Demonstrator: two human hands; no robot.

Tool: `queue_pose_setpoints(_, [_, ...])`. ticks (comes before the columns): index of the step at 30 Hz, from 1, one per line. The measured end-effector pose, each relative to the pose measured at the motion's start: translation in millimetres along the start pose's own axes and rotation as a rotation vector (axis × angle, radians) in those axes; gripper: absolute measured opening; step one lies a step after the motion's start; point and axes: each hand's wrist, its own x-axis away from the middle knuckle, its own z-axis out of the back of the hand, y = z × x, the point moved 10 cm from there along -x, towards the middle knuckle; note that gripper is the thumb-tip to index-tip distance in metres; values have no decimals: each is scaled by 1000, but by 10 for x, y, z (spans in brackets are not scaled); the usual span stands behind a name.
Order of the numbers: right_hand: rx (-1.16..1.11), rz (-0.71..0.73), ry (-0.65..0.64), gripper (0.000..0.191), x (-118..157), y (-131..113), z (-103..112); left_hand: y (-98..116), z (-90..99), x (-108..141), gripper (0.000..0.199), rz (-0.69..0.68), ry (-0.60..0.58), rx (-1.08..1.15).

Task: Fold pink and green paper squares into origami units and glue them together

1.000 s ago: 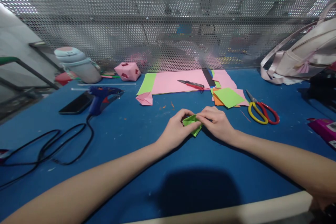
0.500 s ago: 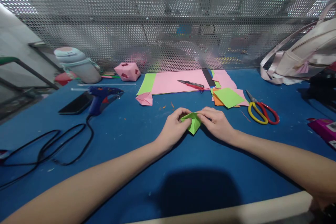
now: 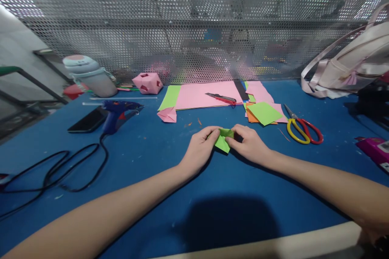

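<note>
A small folded piece of green paper [image 3: 224, 143] is held between both hands over the blue table [image 3: 146, 202]. My left hand [image 3: 201, 147] pinches its left side, thumb toward me. On the right side, my right hand [image 3: 249, 142] grips it with the thumb pressed on the front face. The paper has creases and a point hanging down toward me. Beyond the hands lie a folded pink paper piece [image 3: 167, 115] and, to the right, a stack of square sheets with a green sheet [image 3: 265, 113] on top.
A utility knife [image 3: 221, 98] rests on pink sheets [image 3: 200, 93]. Scissors [image 3: 304, 127] lie to the right, near a backpack [image 3: 352, 60]. At left are a glue gun [image 3: 114, 114] with a looped cord, a phone [image 3: 88, 119], a bottle [image 3: 91, 77] and a pink paper polyhedron [image 3: 148, 83].
The green paper has tilted slightly between the fingers. My left thumb has drawn back to the paper's left edge, while my right thumb has moved down onto its front.
</note>
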Motion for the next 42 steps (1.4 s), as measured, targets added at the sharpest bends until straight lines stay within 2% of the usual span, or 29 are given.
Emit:
queue_pose_setpoints(5, [-93, 4, 27, 12, 4, 20, 35, 68, -62, 27, 32, -11, -65, -9])
queue_pose_setpoints(9, [-195, -10, 53, 6, 12, 32, 77, 18, -148, 22, 36, 32, -149, 89])
queue_pose_setpoints(16, [-215, 69, 49, 20, 12, -45, 98, -119, -158, -8, 35, 77, -141, 248])
queue_pose_setpoints(23, [-211, 115, 68, 25, 28, -110, 143, -148, -185, -6, 32, 98, -156, 330])
queue_pose_setpoints(29, [-202, 108, 81, 24, 24, -108, 154, -170, -253, 15, 32, 177, -182, 458])
queue_pose_setpoints(34, [-143, 141, 199, 15, 69, -136, 254, -195, -276, 5, 29, 214, -174, 564])
queue_pose_setpoints(36, [-66, 180, 180, 11, 84, -188, 223, -202, -259, 2, 27, 220, -154, 601])
queue_pose_setpoints(39, [14, 191, 140, 16, 79, -207, 170, -195, -239, 7, 25, 224, -133, 628])
queue_pose_setpoints(42, [-2, 173, 174, 17, 61, -184, 206, -172, -222, 11, 23, 216, -115, 638])
